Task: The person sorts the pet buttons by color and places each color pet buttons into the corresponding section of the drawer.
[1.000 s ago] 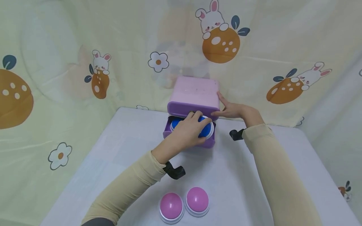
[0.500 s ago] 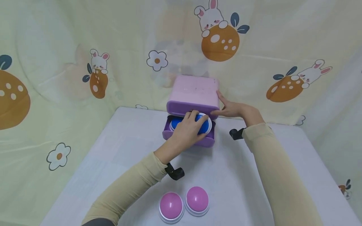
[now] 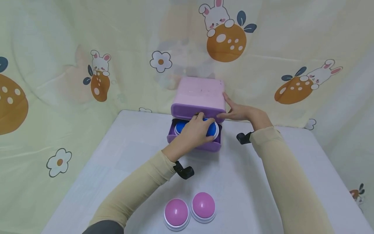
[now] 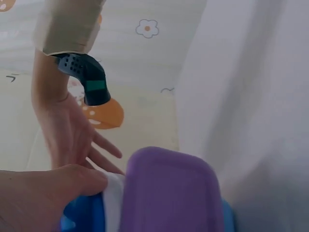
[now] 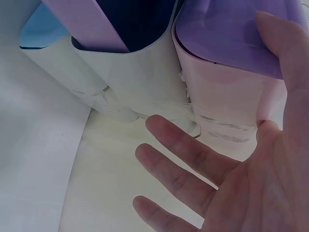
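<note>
A small drawer box (image 3: 201, 91), pink with purple drawer fronts, stands at the back of the table. Its lower drawer (image 3: 208, 147) is pulled out. Inside lie blue dome buttons with white rims, one blue button (image 3: 179, 126) at the left and a second blue button (image 3: 212, 130) at the right. My left hand (image 3: 194, 132) reaches over the drawer and grips the right-hand button, thumb on its near rim and fingers over the far side. My right hand (image 3: 241, 112) rests on the box's right front corner, thumb on the upper purple front (image 5: 227, 38), other fingers spread.
Nearer the table's front, two pink dome buttons with white bases, a left one (image 3: 176, 213) and a right one (image 3: 203, 205), sit side by side. A patterned curtain (image 3: 131, 65) hangs close behind the box. Each wrist carries a black camera mount (image 3: 184, 170).
The right-hand blue button tipped up half a second ago and now lies flatter in the drawer, my left hand still on it. My right hand has kept its place on the box.
</note>
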Demonstrator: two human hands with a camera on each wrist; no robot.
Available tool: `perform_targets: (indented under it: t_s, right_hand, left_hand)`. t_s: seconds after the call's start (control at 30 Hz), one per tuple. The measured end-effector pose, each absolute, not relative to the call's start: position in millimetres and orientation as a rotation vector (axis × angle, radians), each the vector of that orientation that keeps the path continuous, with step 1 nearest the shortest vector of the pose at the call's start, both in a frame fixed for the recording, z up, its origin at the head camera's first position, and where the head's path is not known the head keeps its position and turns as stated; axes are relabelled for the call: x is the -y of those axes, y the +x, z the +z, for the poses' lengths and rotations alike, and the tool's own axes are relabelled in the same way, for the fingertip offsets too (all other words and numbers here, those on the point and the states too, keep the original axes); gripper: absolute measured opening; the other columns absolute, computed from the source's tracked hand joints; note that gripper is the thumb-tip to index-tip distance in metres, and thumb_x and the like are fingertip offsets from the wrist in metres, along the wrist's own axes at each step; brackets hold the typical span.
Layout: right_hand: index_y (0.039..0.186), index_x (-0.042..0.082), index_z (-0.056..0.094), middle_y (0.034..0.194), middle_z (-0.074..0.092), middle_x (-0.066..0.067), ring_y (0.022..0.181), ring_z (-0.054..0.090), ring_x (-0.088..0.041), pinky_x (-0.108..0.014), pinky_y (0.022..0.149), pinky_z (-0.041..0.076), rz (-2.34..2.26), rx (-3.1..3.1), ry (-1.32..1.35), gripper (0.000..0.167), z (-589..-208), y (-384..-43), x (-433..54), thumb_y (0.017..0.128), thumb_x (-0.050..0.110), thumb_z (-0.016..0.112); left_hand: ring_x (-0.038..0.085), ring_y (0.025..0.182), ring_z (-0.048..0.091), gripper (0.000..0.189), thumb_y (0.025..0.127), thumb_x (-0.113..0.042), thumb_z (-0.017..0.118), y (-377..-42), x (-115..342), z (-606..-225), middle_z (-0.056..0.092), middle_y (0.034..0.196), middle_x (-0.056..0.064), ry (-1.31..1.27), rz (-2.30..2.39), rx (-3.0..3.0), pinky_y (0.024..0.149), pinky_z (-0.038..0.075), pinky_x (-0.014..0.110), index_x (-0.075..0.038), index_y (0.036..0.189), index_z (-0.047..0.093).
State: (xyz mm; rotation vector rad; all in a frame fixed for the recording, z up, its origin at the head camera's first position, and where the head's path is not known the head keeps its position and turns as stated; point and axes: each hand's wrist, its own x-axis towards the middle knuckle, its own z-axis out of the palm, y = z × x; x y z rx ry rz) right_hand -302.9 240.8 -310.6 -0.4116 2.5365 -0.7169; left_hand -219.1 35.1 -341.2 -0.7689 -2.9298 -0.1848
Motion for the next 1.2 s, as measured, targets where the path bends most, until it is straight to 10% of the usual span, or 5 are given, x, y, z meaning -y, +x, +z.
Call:
perform_targets:
  t_s: [0.37,1.2]
  right_hand:
    - [0.143,0.030,-0.033,0.159,0.000,-0.021,0.133,0.036,-0.046,-0.067,0.108,0.020,-0.732,-2.533,-0.384,0.110,-308.7,-299.1,-237.0,0.086,0.055,0.059]
    - [0.143,0.033,-0.032,0.150,0.028,-0.026,0.130,0.042,-0.043,-0.065,0.108,0.024,-0.691,-2.561,-0.370,0.110,-306.7,-297.4,-237.4,0.085,0.059,0.057]
  left_hand:
    - [0.024,0.111,0.056,0.059,0.084,-0.052,0.064,-228.0,-44.0,-338.3,0.061,0.123,0.008,-0.868,-0.101,3.021,0.097,0.049,0.045,-0.020,0.133,0.054]
    - [0.020,0.093,0.062,0.051,0.079,-0.046,0.073,-239.1,-48.6,-362.3,0.067,0.110,0.003,-0.647,-0.319,3.154,0.087,0.055,0.042,-0.015,0.118,0.062]
